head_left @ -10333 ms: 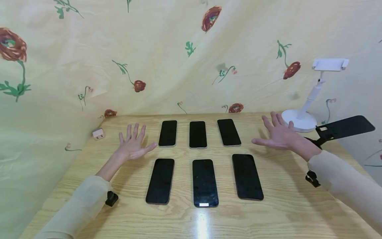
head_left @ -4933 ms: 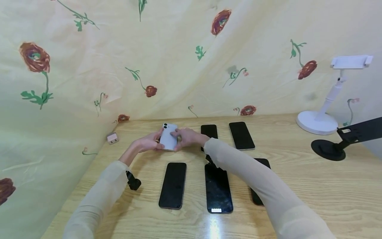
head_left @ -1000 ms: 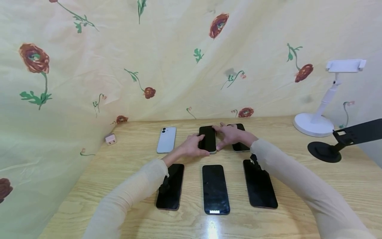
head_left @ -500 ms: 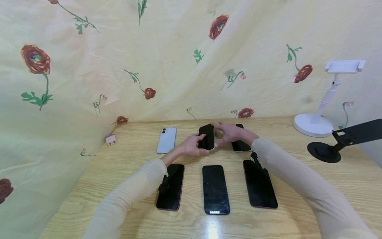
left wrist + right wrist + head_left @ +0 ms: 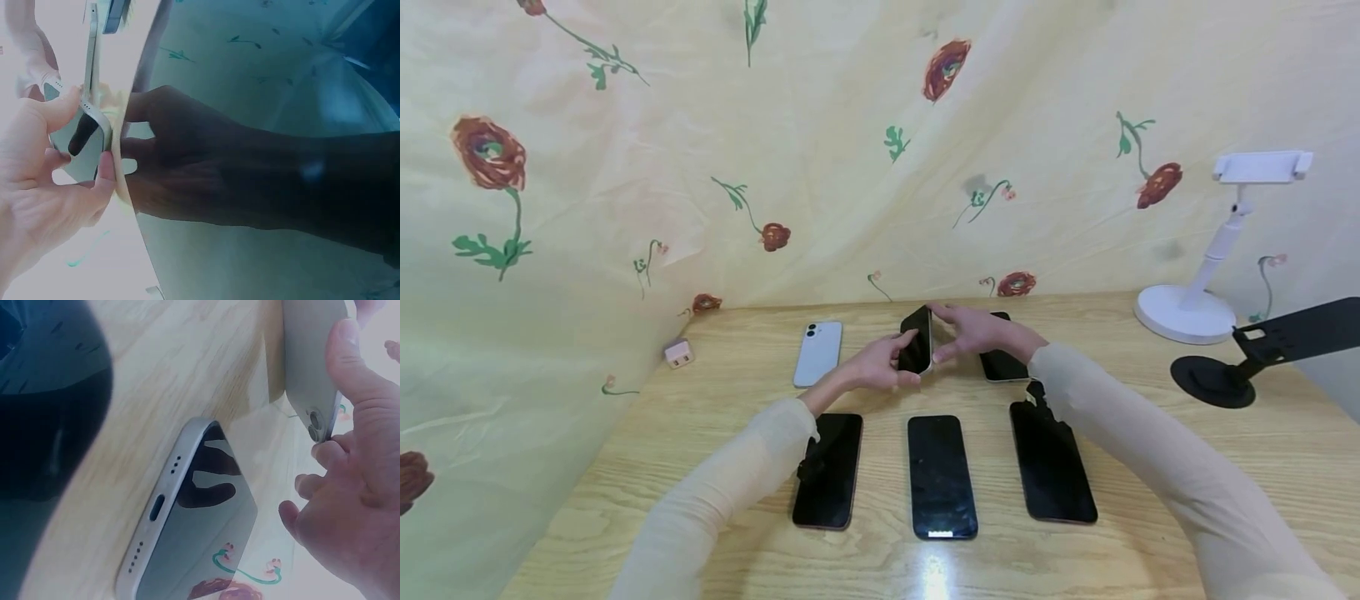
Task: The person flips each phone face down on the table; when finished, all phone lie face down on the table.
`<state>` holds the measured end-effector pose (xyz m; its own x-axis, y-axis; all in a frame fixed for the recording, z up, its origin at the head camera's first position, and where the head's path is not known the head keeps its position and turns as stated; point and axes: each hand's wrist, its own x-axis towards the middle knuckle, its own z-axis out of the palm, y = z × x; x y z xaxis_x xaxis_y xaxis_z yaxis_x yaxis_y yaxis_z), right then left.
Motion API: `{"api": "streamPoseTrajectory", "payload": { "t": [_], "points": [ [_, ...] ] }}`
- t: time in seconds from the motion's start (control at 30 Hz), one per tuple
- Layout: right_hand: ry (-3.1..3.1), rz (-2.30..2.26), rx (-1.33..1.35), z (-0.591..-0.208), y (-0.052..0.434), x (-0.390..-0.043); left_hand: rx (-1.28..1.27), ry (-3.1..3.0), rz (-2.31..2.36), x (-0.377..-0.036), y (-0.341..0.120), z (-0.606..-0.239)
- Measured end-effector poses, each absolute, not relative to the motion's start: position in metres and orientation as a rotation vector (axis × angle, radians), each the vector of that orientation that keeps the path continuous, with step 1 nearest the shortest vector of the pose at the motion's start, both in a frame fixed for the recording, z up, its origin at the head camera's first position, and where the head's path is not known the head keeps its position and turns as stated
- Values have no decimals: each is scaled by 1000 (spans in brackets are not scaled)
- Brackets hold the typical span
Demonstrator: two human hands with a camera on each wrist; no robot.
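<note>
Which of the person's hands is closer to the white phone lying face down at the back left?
Left. The left hand holds the tilted middle phone just right of the white phone; the right hand grips that middle phone's far side, farther off.

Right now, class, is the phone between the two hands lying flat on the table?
No: the middle phone is tipped up on edge, held between the left hand and right hand.

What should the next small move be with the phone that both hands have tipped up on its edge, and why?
Probably keep rolling it over and lay it back-up in its slot. The left hand and right hand hold the middle phone tilted on edge, and the white phone beside it already lies back-up.
</note>
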<state>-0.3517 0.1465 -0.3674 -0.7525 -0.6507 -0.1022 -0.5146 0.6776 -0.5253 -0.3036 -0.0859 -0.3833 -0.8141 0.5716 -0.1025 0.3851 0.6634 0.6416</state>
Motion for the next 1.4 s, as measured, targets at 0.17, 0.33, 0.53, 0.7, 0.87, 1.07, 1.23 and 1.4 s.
{"api": "streamPoseTrajectory", "payload": {
  "t": [0.17,0.33,0.53,0.7,0.87,1.07,1.23,1.4],
  "points": [
    [2589,-779,-947,-364,143,-349,733,2473,1056,-303,-88,-383],
    [2559,-862,-945,-363,140,-347,677,2423,1056,-302,-90,-377],
    [2566,-879,-954,-366,136,-350,635,2449,1014,-301,-91,-370],
    [2573,-904,-965,-366,129,-349,593,2415,1140,-300,-93,-372],
    [2567,-952,-967,-365,126,-347,563,2274,1297,-299,-94,-370],
    [2557,-971,-986,-368,122,-348,539,2238,1325,-298,-95,-367],
    [2549,-973,-966,-369,118,-350,496,2156,1387,-298,-97,-365],
    [2525,-1010,-939,-369,114,-350,467,2086,1431,-297,-99,-363]
  ]
}}
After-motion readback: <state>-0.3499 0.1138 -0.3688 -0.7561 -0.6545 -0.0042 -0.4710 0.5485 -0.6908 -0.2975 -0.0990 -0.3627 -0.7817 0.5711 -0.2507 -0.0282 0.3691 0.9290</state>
